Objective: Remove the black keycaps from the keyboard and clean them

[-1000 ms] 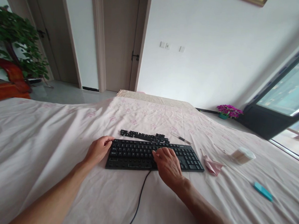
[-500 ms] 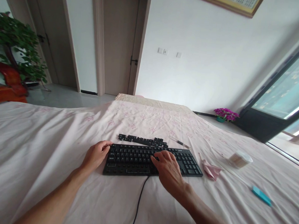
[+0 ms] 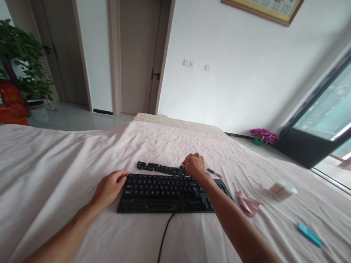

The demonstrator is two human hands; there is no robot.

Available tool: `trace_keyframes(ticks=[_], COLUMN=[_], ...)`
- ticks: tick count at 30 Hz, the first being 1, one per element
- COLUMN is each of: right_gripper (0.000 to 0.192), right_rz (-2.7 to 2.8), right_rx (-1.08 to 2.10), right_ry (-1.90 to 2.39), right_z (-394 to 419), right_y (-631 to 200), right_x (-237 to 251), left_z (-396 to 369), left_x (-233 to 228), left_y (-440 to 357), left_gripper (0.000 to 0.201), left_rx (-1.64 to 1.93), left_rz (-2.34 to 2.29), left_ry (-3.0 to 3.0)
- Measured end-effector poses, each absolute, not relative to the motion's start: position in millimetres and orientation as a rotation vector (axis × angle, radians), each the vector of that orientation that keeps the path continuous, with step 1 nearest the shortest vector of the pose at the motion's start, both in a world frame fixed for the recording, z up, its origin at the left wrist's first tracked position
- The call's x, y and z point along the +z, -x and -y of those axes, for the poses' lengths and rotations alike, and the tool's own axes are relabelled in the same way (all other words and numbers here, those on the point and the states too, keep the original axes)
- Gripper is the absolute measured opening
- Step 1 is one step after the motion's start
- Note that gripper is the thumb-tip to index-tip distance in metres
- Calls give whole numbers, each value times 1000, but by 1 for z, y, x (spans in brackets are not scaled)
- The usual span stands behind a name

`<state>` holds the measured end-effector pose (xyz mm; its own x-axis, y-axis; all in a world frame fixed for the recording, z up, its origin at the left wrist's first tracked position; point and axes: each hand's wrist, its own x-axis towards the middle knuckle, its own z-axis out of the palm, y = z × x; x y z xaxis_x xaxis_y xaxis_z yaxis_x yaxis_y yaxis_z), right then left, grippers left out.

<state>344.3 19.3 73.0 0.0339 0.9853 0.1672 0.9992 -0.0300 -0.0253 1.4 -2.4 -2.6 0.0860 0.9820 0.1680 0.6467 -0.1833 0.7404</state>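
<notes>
A black keyboard (image 3: 165,193) lies on a pale pink cloth (image 3: 41,166), its cable (image 3: 160,246) running toward me. My left hand (image 3: 109,187) grips the keyboard's left edge. Beyond the keyboard is a row of loose black keycaps (image 3: 157,168). My right hand (image 3: 194,165) reaches over the keyboard to the right end of that row, fingers curled down on the keycaps. I cannot tell whether it holds one. A thin screwdriver-like tool (image 3: 214,173) lies just right of that hand.
Right of the keyboard are a folded pink cloth (image 3: 247,201), a round container of cotton swabs (image 3: 282,190) and a teal stick-shaped object (image 3: 309,235). A leafy plant (image 3: 15,56) stands far left, a purple flower pot (image 3: 261,135) and a glass door (image 3: 336,110) at right.
My right hand left the keys and moved forward over the keyboard to the loose keycaps. The left hand stayed on the keyboard's left edge. The view tilted up slightly.
</notes>
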Motion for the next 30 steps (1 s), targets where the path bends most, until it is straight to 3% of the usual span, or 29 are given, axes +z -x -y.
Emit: trace_keyframes(ticks=[19,26,30], right_gripper=[20,19,22], right_rz=[2181,2172,2183], right_rx=[-105,-83,-67], right_ry=[2361,2235,1937], right_z=[-61,-42,-3], right_y=[-334,-330,-330], right_x=[55,68,72], left_z=[1,1,1], left_x=[-4,-6,-5], left_y=[-1,0,-1], left_gripper=[32,33,31], left_rx=[933,937,927], left_rz=[-1588,-1577,-1583], left_ry=[-1883,-1887,-1892])
